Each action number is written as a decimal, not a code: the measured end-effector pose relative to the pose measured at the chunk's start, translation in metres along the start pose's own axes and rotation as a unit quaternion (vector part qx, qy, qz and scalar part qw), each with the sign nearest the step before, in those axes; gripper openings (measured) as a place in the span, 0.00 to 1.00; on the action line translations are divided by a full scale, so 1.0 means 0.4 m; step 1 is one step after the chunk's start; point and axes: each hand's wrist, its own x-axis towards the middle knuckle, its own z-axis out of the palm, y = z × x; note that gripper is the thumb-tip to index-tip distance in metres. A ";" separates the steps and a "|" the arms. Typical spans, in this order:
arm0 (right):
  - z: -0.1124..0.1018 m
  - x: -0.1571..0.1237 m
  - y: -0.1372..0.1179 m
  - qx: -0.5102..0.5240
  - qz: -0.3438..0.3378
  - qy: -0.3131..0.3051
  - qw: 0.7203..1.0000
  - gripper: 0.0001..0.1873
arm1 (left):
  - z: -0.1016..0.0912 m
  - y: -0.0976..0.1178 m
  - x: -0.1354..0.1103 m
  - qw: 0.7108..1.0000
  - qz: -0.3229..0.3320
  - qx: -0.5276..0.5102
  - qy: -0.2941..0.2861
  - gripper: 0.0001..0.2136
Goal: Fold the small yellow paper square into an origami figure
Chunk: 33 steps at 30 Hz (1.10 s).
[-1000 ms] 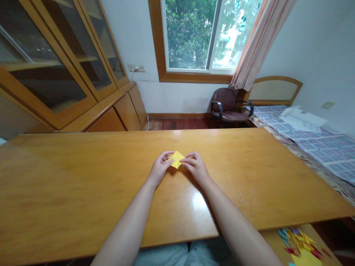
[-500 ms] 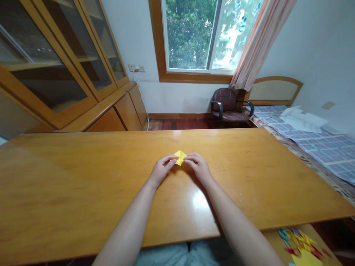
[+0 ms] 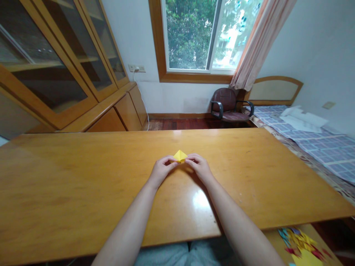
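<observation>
Between my two hands is a small piece of folded yellow paper, peaked at the top with a crease down its middle. My left hand pinches its left corner between thumb and fingers. On the other side, my right hand grips the right corner in the same way. Both hands are over the middle of the wooden table. The fingertips cover the paper's side corners, and its underside is hidden.
At lower right, below the table edge, a board bears yellow sheets and colourful folded paper pieces. Beyond the table stand a glass-fronted cabinet, a dark red armchair and a bed with white paper or plastic on it.
The paper's lower point has folded in under, so it now looks like a peaked shape with a shorter bottom edge. Both hands have barely shifted.
</observation>
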 end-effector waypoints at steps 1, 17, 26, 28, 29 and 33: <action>0.000 0.000 0.001 0.003 0.005 0.002 1.000 0.07 | -0.001 -0.001 0.000 1.000 0.004 0.012 0.006 0.10; 0.001 -0.007 0.000 0.103 0.102 0.004 0.989 0.12 | -0.002 0.002 -0.006 0.997 0.022 0.069 0.018 0.10; 0.005 -0.006 0.006 0.089 0.085 0.012 0.992 0.12 | 0.001 0.022 -0.010 0.997 0.038 0.069 0.016 0.11; 0.005 -0.007 0.006 0.087 0.071 0.010 0.994 0.12 | 0.005 0.016 -0.007 0.999 0.033 0.041 0.007 0.11; 0.006 -0.008 0.006 0.083 0.066 0.007 0.994 0.12 | 0.007 0.011 -0.005 0.999 0.027 0.021 0.003 0.11; 0.008 -0.011 0.007 0.040 0.056 -0.012 0.998 0.12 | 0.013 -0.011 0.000 0.999 -0.017 -0.041 -0.002 0.14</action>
